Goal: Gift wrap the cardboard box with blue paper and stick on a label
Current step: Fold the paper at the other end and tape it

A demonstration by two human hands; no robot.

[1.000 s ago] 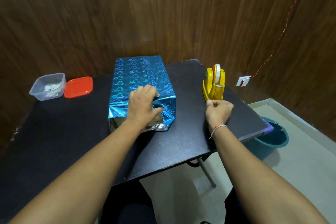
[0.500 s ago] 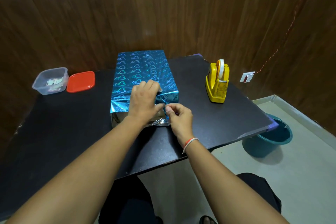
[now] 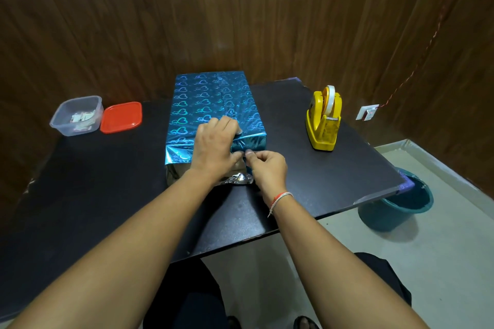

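The box wrapped in shiny blue heart-print paper [image 3: 208, 99] lies lengthwise in the middle of the black table [image 3: 93, 181]. My left hand [image 3: 213, 147] lies over its near top edge and presses the folded end flap down. My right hand [image 3: 267, 168] touches the near end face beside the left thumb, its thumb and fingers pinched at the fold on what seems to be a small strip of clear tape, hardly visible. A crumpled silver underside of the paper [image 3: 238, 177] sticks out below the hands. Labels lie in a clear plastic tub [image 3: 77, 115] at the far left.
A yellow tape dispenser [image 3: 323, 125] stands right of the box. A red lid [image 3: 121, 117] lies beside the tub. A teal bucket [image 3: 395, 211] sits on the floor under the table's right corner. Wooden walls close in behind and to the right.
My right hand left the tape dispenser and came left to the near end of the box, where it now pinches at the fold. The left hand stayed on the flap.
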